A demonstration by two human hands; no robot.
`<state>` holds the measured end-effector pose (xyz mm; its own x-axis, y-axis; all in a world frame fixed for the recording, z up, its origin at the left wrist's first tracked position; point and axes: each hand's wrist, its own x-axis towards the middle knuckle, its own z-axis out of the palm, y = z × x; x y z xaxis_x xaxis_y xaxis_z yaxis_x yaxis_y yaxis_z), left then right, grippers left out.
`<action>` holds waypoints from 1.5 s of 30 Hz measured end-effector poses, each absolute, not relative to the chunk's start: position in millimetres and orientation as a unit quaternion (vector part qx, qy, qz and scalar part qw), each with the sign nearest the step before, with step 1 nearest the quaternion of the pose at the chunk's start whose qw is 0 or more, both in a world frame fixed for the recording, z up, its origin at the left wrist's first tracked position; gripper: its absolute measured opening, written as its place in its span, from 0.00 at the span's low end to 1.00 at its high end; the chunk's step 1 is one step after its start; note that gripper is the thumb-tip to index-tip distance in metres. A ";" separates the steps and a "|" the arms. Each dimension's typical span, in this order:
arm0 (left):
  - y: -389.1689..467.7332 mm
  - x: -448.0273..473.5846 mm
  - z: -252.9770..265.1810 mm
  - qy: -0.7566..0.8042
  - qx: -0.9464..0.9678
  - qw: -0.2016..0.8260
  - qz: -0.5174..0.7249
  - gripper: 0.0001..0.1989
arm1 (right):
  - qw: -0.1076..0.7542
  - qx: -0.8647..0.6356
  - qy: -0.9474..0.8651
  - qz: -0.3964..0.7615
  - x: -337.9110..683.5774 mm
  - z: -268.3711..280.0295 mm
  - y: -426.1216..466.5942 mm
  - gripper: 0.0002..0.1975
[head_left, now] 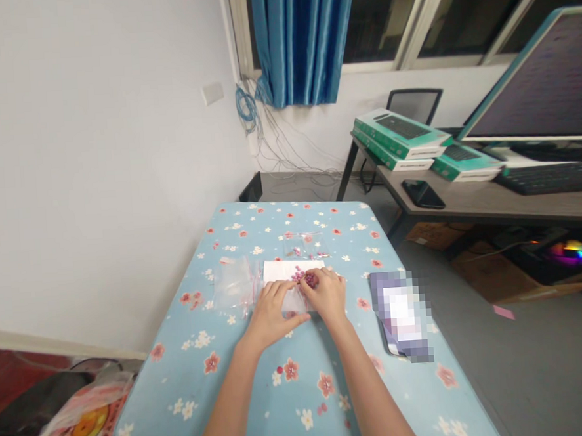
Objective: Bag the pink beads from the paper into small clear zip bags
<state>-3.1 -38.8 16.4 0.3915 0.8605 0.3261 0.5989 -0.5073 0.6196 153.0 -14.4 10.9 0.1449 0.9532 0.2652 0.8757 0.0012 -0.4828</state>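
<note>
Small pink-purple beads or pellets [300, 274] lie in a cluster on a white sheet or shallow tray [277, 269]; their exact kind is too small to tell. Over its left edge reaches my left hand [272, 311], fingers stretched toward the cluster and thumb held apart. My right hand [326, 293] curls round the right side of the cluster, with its thumb near the left fingertips. Whatever is between the right fingers is mostly hidden. Left of the sheet are clear plastic bags [233, 284]. Behind it lies another clear bag [305, 243] with a few small pieces in it.
The table has a blue flowered cover [207, 381]. At its right side is a blurred-out phone-like object [400, 316]. A red dot-like piece [279, 370] lies nearer me. A desk to the right bears keyboard boxes [399, 136], a black phone [422, 193] and a monitor [534, 85].
</note>
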 end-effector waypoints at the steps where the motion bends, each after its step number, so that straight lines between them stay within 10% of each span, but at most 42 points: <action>1: -38.8 -3.1 16.6 0.452 0.808 0.207 0.317 0.29 | 0.293 -0.701 -0.646 0.076 153.5 10.8 -14.0 0.10; 10: -38.9 -3.4 18.3 0.454 0.809 0.204 0.313 0.29 | 0.562 -0.449 -0.458 0.523 165.8 24.3 -18.4 0.15; 17: -39.1 -3.1 16.8 0.452 0.809 0.207 0.312 0.29 | 0.656 -0.237 -0.329 0.636 162.7 42.2 -33.5 0.15; 45: -38.1 -3.0 15.7 0.463 0.793 0.190 0.347 0.30 | 0.443 -0.431 -0.588 0.522 172.8 14.0 -24.6 0.14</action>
